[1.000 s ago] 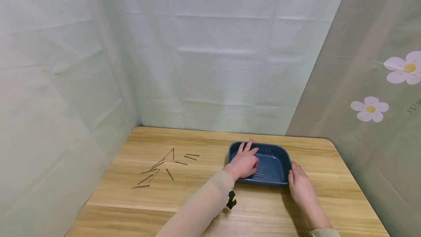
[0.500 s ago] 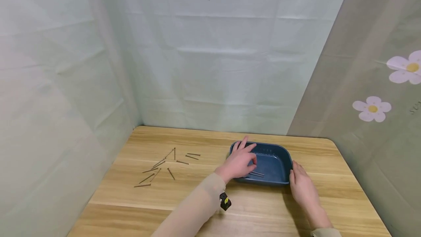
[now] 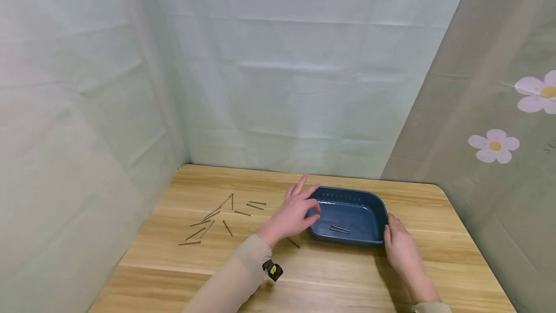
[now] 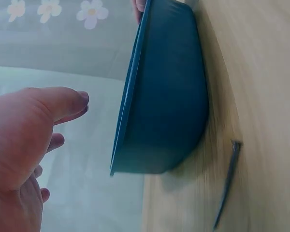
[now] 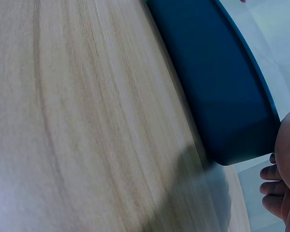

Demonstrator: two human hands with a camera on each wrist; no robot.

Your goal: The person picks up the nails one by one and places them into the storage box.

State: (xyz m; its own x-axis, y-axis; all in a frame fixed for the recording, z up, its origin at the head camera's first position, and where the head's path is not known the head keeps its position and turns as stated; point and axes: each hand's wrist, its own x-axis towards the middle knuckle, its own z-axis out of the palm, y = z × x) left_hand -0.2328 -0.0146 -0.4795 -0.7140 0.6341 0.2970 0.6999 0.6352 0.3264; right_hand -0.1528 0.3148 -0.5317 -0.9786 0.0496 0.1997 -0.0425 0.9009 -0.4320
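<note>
My left hand (image 3: 293,214) hovers at the left end of a blue plastic tray (image 3: 347,241), nothing in its fingers. Its thumb and index finger bend toward each other, while the other fingers spread. Two nails (image 3: 340,231) lie side by side on the tray floor. A single nail (image 4: 227,186) rests on the table below this hand, just outside the tray; the forearm side of the hand hides part of it in the head view. My right hand (image 3: 401,245) rests against the tray's right end, fingers extended along the outside and thumb near the front corner (image 5: 275,145).
Several loose nails (image 3: 210,215) are scattered over the left part of the wooden table (image 3: 152,274). Pale curtains (image 3: 278,86) hang behind and on both sides. A black wrist device (image 3: 272,270) sits at the left cuff.
My left hand has drawn back leftward out of the tray, uncovering the two nails inside and a nail on the table. The right hand stays at the tray's end.
</note>
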